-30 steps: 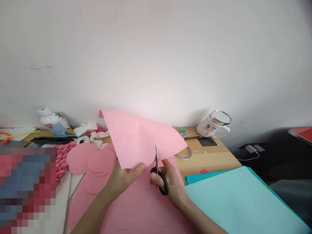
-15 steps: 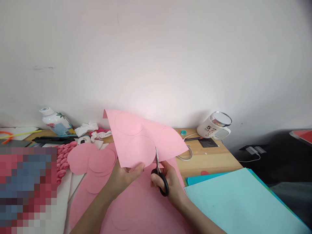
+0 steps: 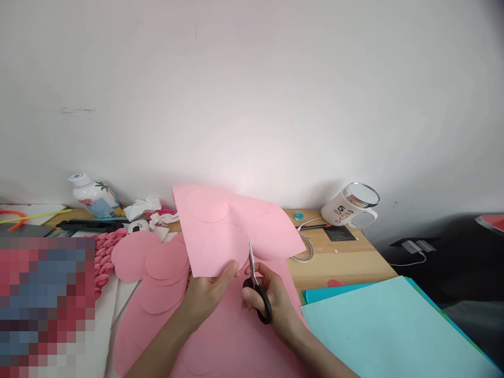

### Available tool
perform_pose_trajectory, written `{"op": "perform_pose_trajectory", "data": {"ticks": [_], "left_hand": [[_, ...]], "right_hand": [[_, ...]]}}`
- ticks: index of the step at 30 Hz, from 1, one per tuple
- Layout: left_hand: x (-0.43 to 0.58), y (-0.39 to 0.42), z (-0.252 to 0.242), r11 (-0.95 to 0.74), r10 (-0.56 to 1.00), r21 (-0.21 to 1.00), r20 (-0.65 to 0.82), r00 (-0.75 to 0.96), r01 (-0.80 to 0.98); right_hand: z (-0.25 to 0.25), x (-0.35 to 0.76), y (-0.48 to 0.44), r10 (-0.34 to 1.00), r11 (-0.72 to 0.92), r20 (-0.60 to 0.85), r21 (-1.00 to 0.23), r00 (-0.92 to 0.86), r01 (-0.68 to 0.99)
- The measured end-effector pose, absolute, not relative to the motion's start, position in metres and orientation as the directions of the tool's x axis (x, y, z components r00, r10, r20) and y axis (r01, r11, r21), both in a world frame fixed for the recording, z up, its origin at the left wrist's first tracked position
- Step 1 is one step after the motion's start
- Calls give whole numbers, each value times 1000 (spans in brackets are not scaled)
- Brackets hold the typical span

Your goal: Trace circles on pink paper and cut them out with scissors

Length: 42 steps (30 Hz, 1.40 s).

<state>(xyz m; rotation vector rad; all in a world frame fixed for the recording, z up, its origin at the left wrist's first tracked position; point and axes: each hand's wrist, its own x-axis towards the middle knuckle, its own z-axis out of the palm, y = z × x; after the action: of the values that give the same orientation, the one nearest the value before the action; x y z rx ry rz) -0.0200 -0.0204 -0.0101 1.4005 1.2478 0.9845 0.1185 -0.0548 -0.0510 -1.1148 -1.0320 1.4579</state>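
Observation:
My left hand (image 3: 207,294) pinches the lower edge of a pink paper sheet (image 3: 212,210), thumb on top and the other fingers behind it. Drawn circle outlines show on the sheet, which is bent and raised off the table. My right hand (image 3: 271,296) is closed round the black handles of a pair of scissors (image 3: 258,296). Their blades point up and lie at the cut edge of the paper, beside one drawn circle. Below both hands lies another pink sheet (image 3: 240,336) with faint circle outlines. Cut pink paper circles (image 3: 167,260) overlap at the left.
To the right are stacked blue sheets (image 3: 386,320) at the edge of the wooden table (image 3: 354,260). A white mug (image 3: 344,207) and a white bottle (image 3: 96,197) stand near the wall. Crumpled tissue (image 3: 142,207) and pink braided material (image 3: 106,257) are at the left.
The raised pink sheet has tipped slightly and its top left corner sits lower. Both hands appear a little lower, with the scissors still at the cut. The view has shifted slightly.

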Motion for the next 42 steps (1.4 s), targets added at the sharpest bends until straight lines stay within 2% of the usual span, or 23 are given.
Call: {"op": "perform_pose_trajectory", "data": {"ticks": [5, 9, 17, 21, 26, 30, 34, 38, 42], "left_hand": [[-24, -20, -6, -2, 990, 965, -35, 136, 264], [-24, -22, -5, 47, 971, 954, -114, 212, 297], [-25, -20, -2, -25, 939, 941, -94, 331, 338], [-24, -20, -1, -40, 969, 907, -67, 236, 420], [-23, -22, 1, -63, 966, 880, -64, 250, 471], [-24, -22, 1, -45, 987, 855, -42, 156, 517], [-27, -21, -5, -21, 969, 813, -127, 213, 581], [-29, -20, -16, 35, 974, 828, -154, 167, 559], [-30, -19, -22, 21, 972, 862, -136, 190, 507]], "right_hand": [[-48, 117, -54, 984, -125, -87, -959, -157, -253], [-44, 118, -52, 988, -52, -13, -965, -152, -256], [-43, 116, -54, 984, 17, 67, -958, -167, -285], [-41, 116, -55, 976, 18, 74, -965, -207, -262], [-36, 119, -55, 964, -28, 41, -967, -262, -254], [-33, 122, -54, 956, -29, 45, -969, -290, -247], [-35, 124, -51, 968, -20, 38, -974, -248, -227], [-38, 124, -49, 973, -4, 47, -976, -226, -219], [-37, 124, -49, 972, 15, 67, -973, -224, -229]]}}
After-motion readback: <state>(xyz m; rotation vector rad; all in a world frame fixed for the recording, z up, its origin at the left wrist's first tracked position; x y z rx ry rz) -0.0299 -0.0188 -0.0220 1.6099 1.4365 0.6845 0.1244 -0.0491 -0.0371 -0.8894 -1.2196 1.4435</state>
